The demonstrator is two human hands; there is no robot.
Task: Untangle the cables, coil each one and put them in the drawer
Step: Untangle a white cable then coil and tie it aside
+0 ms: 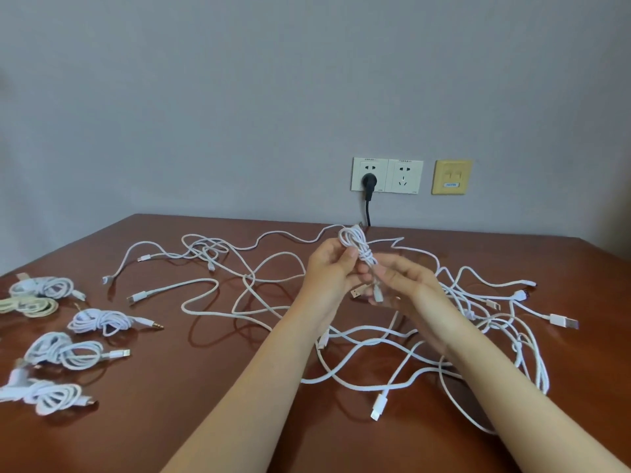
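Both hands are raised over the middle of the brown table (205,387). My left hand (329,273) grips a small white coiled cable (358,247), wrapped round its middle, with loops sticking up above the fingers. My right hand (409,285) pinches the lower end of the same cable, where two plugs hang down; this hand is blurred. Beneath and around the hands a tangle of white cables (259,285) sprawls across the table. Several coiled white cables (99,321) lie in a group at the left edge. No drawer is in view.
A black plug (368,180) sits in a white wall socket (387,175) behind the table, its cord dropping behind the far edge. A yellow wall plate (451,177) is to the right. The table's front left area is bare wood.
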